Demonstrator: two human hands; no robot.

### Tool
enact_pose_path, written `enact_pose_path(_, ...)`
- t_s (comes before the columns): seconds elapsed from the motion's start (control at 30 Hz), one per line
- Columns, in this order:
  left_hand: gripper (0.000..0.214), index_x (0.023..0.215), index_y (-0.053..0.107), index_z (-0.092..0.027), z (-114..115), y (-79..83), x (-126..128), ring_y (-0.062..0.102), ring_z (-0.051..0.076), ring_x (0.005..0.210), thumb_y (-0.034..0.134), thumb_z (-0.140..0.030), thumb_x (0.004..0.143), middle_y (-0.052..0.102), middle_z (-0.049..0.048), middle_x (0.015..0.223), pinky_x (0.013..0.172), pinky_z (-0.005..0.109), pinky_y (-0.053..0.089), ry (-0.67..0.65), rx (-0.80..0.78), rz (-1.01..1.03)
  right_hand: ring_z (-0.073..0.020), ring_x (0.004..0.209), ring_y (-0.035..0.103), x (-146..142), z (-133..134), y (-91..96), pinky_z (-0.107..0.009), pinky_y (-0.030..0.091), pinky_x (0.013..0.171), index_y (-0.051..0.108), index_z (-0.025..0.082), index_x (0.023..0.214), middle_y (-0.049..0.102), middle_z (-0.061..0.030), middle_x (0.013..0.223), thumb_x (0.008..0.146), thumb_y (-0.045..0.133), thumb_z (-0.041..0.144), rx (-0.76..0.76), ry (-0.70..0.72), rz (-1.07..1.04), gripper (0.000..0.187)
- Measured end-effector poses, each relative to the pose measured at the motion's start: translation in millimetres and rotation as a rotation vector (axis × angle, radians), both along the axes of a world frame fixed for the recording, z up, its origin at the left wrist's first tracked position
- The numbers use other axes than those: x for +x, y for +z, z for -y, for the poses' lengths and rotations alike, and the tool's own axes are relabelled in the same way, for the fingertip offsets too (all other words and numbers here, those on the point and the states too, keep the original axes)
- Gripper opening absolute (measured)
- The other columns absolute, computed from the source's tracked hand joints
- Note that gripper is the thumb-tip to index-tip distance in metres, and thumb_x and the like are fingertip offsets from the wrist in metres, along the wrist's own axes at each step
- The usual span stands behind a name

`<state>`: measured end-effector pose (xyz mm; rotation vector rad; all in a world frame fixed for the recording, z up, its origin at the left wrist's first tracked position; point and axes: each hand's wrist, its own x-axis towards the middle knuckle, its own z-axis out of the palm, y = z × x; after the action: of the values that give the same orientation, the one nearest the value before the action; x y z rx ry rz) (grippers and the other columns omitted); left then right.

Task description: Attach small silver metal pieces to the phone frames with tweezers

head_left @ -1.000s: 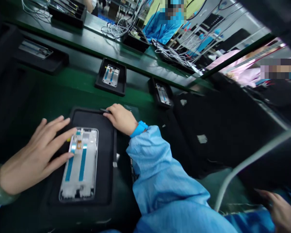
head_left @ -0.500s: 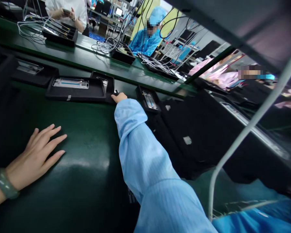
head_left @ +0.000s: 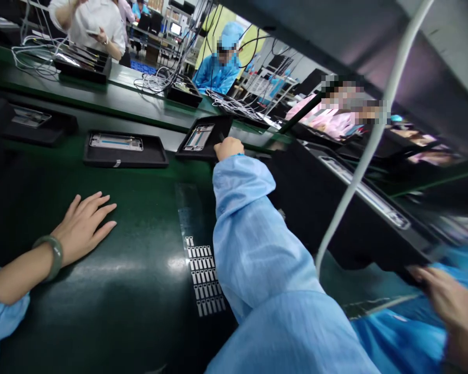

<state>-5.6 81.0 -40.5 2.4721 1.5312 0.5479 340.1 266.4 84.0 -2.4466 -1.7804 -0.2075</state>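
Head view: the right hand (head_left: 229,149) reaches far forward, fingers narrowed on the right side of a black tray (head_left: 218,126). That tray looks tilted, its far right corner higher than its left end, and a silver phone frame (head_left: 198,137) with blue strips lies in it, just left of the right hand's fingers. The left hand (head_left: 86,228) is spread wide and holds nothing; it is palm down over the green counter (head_left: 140,306), though whether the palm touches the surface I cannot tell. A green bangle (head_left: 55,257) circles the wrist behind it.

Ahead of the left hand and to the left of the right hand sits a second tray (head_left: 152,153), lying flat, with another phone frame (head_left: 117,142) in it and a small pale tag (head_left: 117,163) on its near edge. Farther left, beyond the left hand, a third tray (head_left: 60,127) carries one more frame (head_left: 31,117).

Nearer the body than the right hand, beside its sleeve (head_left: 253,234), a clear sheet (head_left: 187,208) bears rows of small white pieces (head_left: 205,280). Well to the right of the right hand, a co-worker's blurred hand (head_left: 448,301) is at the near corner of a dark tray holding a long frame (head_left: 368,195).
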Motion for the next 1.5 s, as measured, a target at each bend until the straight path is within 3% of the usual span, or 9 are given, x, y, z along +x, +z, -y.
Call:
enact_pose_path(0.2, 0.051, 0.129, 0.046, -0.020, -20.4, 1.1, 11.6, 0.040, 0.030, 0.130, 0.034, -0.051, 0.091, 0.050, 0.0125, 0.133, 0.108, 0.055, 0.029, 0.064, -0.016, 0.138, -0.0294, 0.095, 0.063, -1.2, 71.1, 4.0, -0.031, 0.044, 0.076, 0.065, 0.002, 0.097, 0.067, -0.0225, 0.097, 0.087, 0.045, 0.025, 0.042, 0.072, -0.012, 0.032)
enact_pose_path(0.5, 0.053, 0.133, 0.037, -0.018, -11.3, 11.4, -6.3, 0.047, 0.026, 0.122, 0.024, -0.050, 0.093, 0.047, 0.0082, 0.128, 0.106, 0.045, 0.037, 0.196, -0.071, 0.311, -0.0158, 0.062, 0.061, -62.6, 281.1, -57.3, -0.024, 0.034, 0.056, 0.061, 0.017, 0.077, 0.065, -0.0038, 0.067, 0.085, 0.049, 0.030, -0.208, 0.360, -0.316, 0.020)
enact_pose_path(0.63, 0.053, 0.128, 0.042, -0.023, -6.9, 8.9, -5.4, 0.056, 0.024, 0.106, 0.040, -0.056, 0.087, 0.053, 0.0042, 0.116, 0.094, 0.041, 0.047, 0.130, -0.127, 0.253, -0.0174, 0.065, 0.061, -65.0, 327.3, -69.0, -0.026, 0.036, 0.058, 0.061, 0.017, 0.080, 0.065, -0.0040, 0.071, 0.080, 0.053, 0.027, -0.360, 0.417, -0.414, 0.013)
enact_pose_path(0.73, 0.045, 0.114, 0.056, -0.025, -4.0, 8.1, -5.4, 0.055, 0.025, 0.103, 0.046, -0.056, 0.083, 0.058, 0.0035, 0.106, 0.093, 0.043, 0.045, 0.059, -0.133, 0.175, -0.0162, 0.064, 0.057, -42.2, 319.0, -67.5, -0.026, 0.039, 0.058, 0.059, 0.017, 0.074, 0.062, -0.0032, 0.068, 0.083, 0.049, 0.033, -0.345, 0.473, -0.636, 0.021)
enact_pose_path(0.9, 0.047, 0.114, 0.057, -0.022, -5.1, 23.0, 10.1, 0.053, 0.028, 0.104, 0.043, -0.056, 0.084, 0.059, 0.0090, 0.107, 0.094, 0.046, 0.042, -0.005, -0.061, 0.104, -0.0121, 0.069, 0.059, 2.0, 262.4, -73.2, -0.023, 0.049, 0.060, 0.059, 0.016, 0.077, 0.062, -0.0043, 0.080, 0.090, 0.038, 0.044, 0.042, 0.234, -1.309, 0.037)
enact_pose_path(1.0, 0.048, 0.122, 0.054, -0.022, 4.4, 37.4, 47.8, 0.050, 0.027, 0.114, 0.041, -0.053, 0.087, 0.056, 0.0097, 0.122, 0.100, 0.045, 0.038, -0.222, 0.040, 0.019, -0.0108, 0.058, 0.062, 6.6, 239.6, -84.9, -0.023, 0.053, 0.051, 0.056, 0.016, 0.080, 0.061, -0.0015, 0.073, 0.083, 0.053, 0.052, 0.180, 0.049, -1.543, 0.036)
enact_pose_path(1.1, 0.049, 0.129, 0.049, -0.024, 21.6, 42.1, 96.3, 0.043, 0.026, 0.126, 0.033, -0.051, 0.092, 0.050, 0.0103, 0.135, 0.107, 0.049, 0.029, -0.477, 0.063, -0.119, -0.0137, 0.059, 0.067, -0.8, 233.1, -95.8, -0.025, 0.058, 0.056, 0.054, 0.016, 0.081, 0.064, -0.0008, 0.072, 0.073, 0.068, 0.048, 0.200, -0.003, -1.573, 0.036)
enact_pose_path(1.23, 0.049, 0.124, 0.055, -0.029, 34.3, 31.5, 137.5, 0.039, 0.029, 0.131, 0.036, -0.057, 0.089, 0.048, 0.0118, 0.137, 0.108, 0.056, 0.021, -0.562, 0.056, -0.214, -0.0148, 0.056, 0.069, -12.0, 232.7, -103.9, -0.023, 0.059, 0.053, 0.055, 0.016, 0.079, 0.065, -0.0001, 0.068, 0.070, 0.071, 0.045, 0.150, -0.009, -1.538, 0.034)
enact_pose_path(1.5, 0.048, 0.121, 0.059, -0.029, 31.0, 25.0, 138.3, 0.043, 0.029, 0.127, 0.030, -0.055, 0.091, 0.052, 0.0132, 0.134, 0.110, 0.056, 0.016, -0.569, 0.028, -0.192, -0.0171, 0.055, 0.070, -19.4, 227.8, -106.1, -0.022, 0.058, 0.047, 0.056, 0.015, 0.078, 0.064, 0.0003, 0.060, 0.075, 0.067, 0.043, 0.152, -0.068, -1.527, 0.030)
